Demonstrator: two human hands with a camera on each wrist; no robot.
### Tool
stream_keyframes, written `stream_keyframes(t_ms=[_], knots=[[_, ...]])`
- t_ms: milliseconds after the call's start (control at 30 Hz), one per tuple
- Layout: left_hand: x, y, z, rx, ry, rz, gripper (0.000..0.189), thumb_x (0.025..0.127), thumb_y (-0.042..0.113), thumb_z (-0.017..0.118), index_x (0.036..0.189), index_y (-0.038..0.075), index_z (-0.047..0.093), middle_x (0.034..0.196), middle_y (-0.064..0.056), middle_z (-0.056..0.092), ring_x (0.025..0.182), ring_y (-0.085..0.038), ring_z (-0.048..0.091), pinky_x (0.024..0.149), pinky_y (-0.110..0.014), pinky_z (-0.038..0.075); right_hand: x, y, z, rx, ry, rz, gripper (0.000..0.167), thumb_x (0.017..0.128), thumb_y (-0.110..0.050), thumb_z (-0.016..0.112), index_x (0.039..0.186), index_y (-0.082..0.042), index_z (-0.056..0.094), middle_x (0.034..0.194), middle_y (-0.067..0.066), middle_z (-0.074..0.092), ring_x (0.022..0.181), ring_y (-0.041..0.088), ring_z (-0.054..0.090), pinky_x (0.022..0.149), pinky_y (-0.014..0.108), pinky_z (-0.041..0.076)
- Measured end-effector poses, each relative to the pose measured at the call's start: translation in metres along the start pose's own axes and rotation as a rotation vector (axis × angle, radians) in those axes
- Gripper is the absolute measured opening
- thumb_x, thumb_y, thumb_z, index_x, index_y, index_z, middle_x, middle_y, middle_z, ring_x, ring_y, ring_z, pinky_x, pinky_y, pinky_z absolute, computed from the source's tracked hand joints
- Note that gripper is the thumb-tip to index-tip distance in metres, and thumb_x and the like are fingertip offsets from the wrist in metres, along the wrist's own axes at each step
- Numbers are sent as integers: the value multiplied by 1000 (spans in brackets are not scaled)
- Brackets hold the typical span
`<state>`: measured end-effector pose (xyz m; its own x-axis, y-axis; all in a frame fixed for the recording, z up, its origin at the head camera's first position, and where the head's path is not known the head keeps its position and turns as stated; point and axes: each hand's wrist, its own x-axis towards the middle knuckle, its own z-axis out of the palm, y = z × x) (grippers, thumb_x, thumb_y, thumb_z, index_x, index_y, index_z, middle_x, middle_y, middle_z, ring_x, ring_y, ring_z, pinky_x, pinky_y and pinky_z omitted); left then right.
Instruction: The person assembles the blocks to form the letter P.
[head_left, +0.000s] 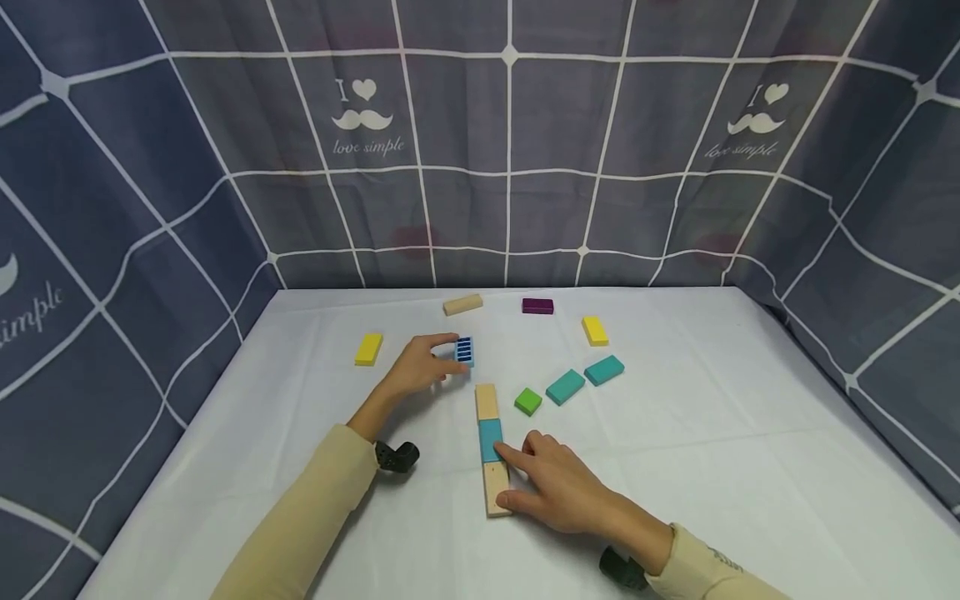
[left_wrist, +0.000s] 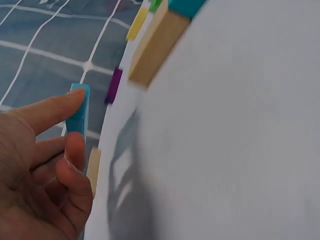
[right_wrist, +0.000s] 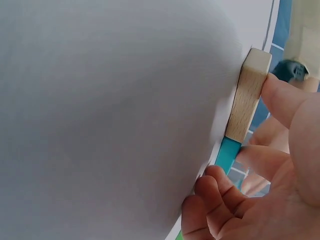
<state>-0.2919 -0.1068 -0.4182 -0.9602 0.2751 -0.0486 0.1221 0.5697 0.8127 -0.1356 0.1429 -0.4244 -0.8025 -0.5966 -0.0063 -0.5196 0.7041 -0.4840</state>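
In the head view, holding the dark-barred light-blue block [head_left: 464,351] between thumb and finger of the left hand [head_left: 417,365], just beyond the far wooden block [head_left: 487,401]; best gripped lightly by its ends. In the left wrist view, holding it seemingly clear of the white cloth [left_wrist: 225,150], so best lowered level. In the right wrist view, touching the near wooden block [right_wrist: 247,100] and blue middle block [right_wrist: 228,155] with thumb and outstretched forefinger of the right hand [right_wrist: 290,195], gripping nothing; best to steady gently, not shove.
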Motion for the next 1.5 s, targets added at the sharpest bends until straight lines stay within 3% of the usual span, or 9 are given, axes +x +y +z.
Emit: stream_keyframes(t_ms=[133,333,433,567,900,1267,1500], knots=[[11,10,18,32,-15,2,65,84,28,81,141,8,55,137,-17,55,68,-17,63,57,-26,46,1,0,1,4,-7,6,67,93,-54,61,145,-13,52,95,-6,44,79,10,38,67,25,34],[13,8,33,69,-30,-15,63,84,27,80,138,4,57,143,-17,51,67,-18,64,85,-38,49,1,0,2,5,-1,-8,66,94,-55,60,145,-13,52,95,-7,43,79,9,38,67,25,34],[13,8,35,78,-21,-27,63,83,26,81,137,5,59,145,-15,50,99,-26,66,100,-44,44,0,1,1,-1,3,-9,66,94,-54,60,145,-13,52,95,-7,43,79,9,38,67,25,34],[15,9,37,93,-14,-16,62,82,26,81,136,5,59,145,-15,50,136,-33,42,109,-50,34,-1,1,0,-12,3,3,66,93,-53,62,145,-13,52,96,-7,44,80,9,38,67,25,34],[12,10,38,102,-36,-20,62,82,26,81,137,7,59,146,-14,49,140,-33,37,111,-51,32,-1,1,0,-5,-3,10,66,93,-53,62,145,-13,52,95,-7,44,79,9,38,67,25,34],[8,9,37,108,-19,-28,62,81,26,82,136,8,60,145,-14,50,140,-33,37,111,-50,32,-1,1,0,-18,-1,13,66,93,-53,62,145,-14,52,95,-7,44,80,9,38,68,25,34],[8,9,36,106,-26,9,59,85,28,79,135,6,60,144,-15,51,139,-34,38,110,-51,33,-1,2,0,-17,0,14,66,93,-53,62,145,-14,52,95,-7,44,80,9,38,68,25,34]])
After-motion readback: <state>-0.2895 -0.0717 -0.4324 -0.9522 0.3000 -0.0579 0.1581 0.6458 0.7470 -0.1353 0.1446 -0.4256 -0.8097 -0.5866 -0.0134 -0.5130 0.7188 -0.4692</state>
